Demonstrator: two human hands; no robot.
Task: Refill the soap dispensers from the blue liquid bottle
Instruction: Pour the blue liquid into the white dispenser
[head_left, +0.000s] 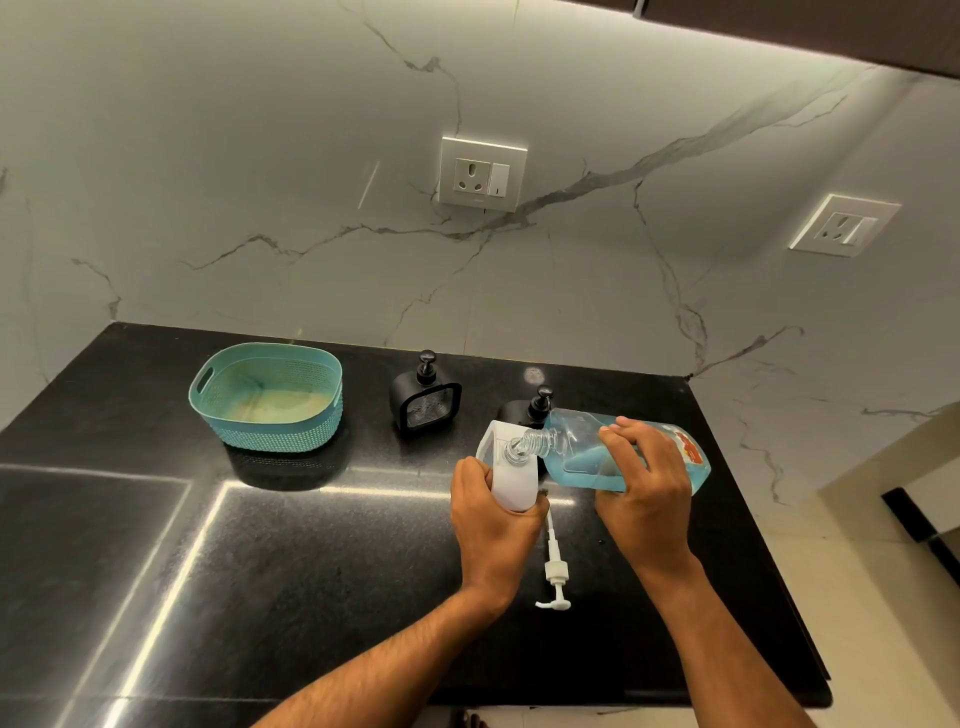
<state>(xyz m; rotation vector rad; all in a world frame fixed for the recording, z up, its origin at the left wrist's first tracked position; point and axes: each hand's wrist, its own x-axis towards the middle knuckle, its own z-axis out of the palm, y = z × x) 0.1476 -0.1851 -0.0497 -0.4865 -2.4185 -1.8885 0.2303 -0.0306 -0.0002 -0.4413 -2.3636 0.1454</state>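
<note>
Left hand (493, 525) grips white dispenser (511, 475); right hand (644, 483) tips blue bottle (582, 449) into it.

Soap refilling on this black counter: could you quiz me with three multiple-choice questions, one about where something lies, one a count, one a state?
1. Where does the white pump head lie?
A. in the teal basket
B. on the counter between the forearms
C. on the white dispenser

2. How many black soap dispensers stand behind the hands?
A. one
B. two
C. four

3. How is the blue liquid bottle held?
A. upright and capped
B. lying in the basket
C. tipped, its neck at the white dispenser's opening

Answers: 1 B, it rests on the black counter. 2 B, one and another. 3 C, the right hand tips it toward the white dispenser gripped by the left hand.
</note>
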